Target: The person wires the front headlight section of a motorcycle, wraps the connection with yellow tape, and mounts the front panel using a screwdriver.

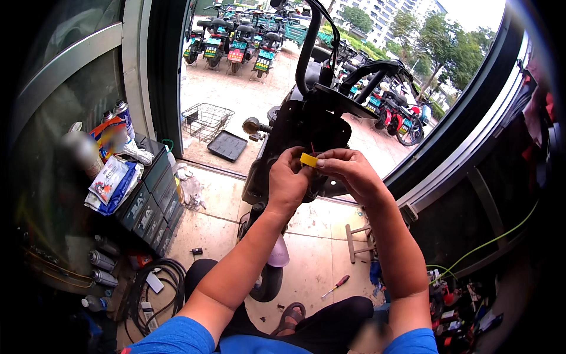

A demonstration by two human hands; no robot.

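Observation:
In front of the opened black front of a scooter (306, 121), my two hands meet at a small yellow rectangular piece (308, 160). The thumb and fingers of my left hand (287, 180) close round its left end and underside. My right hand (354, 169) pinches its right end between thumb and forefinger. Just above the piece, a thin red wire (312, 147) shows against the dark cavity. What lies beneath the yellow piece, inside my left fingers, is hidden. The scooter's handlebar (309, 47) rises beyond my hands, with cables along it.
Stacked dark batteries (147, 206) stand at left, topped by packets and spray cans. A coiled black cable (171, 289) and a screwdriver (336, 285) lie on the tiled floor. A wire basket (206, 121) and black tray (227, 146) sit past the doorway, before parked scooters (239, 44).

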